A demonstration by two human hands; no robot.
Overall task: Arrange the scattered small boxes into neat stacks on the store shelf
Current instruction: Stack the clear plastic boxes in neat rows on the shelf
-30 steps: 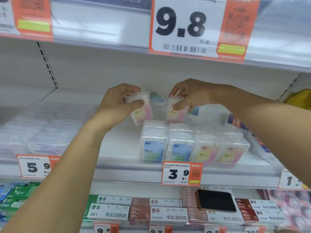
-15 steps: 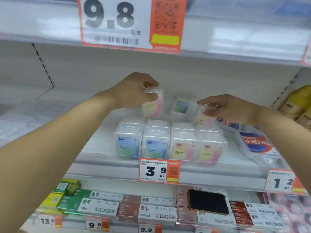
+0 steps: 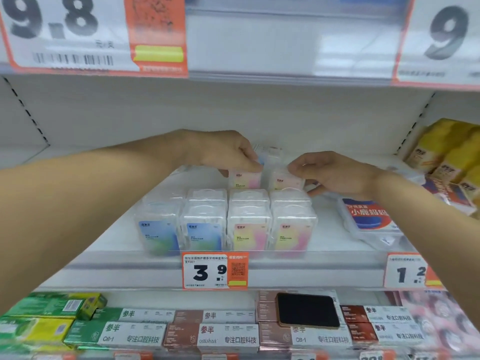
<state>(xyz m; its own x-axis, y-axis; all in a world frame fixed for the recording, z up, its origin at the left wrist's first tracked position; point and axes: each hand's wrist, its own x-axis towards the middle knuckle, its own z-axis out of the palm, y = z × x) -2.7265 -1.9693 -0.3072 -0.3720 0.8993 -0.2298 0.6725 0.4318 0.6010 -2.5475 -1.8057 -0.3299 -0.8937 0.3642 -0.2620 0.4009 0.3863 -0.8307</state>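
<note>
Boxes (image 3: 245, 180) behind the front row (image 3: 226, 224) — left hand (image 3: 226, 152) and right hand (image 3: 330, 172) each grip one.

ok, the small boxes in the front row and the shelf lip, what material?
Small boxes: clear glossy plastic, seemingly; white contents and printed labels show through. Shelf lip: transparent plastic strip, probably; glare along it, price tag clipped on.

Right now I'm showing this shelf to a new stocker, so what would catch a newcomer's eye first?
Centre of the middle shelf: the left hand and right hand each hold a pink-and-yellow box, left one, right one, just behind a neat front row of four clear boxes, two blue, two pink-yellow. The big 9.8 price tag fills the upper left, and a black phone lies on the cartons below.
</note>
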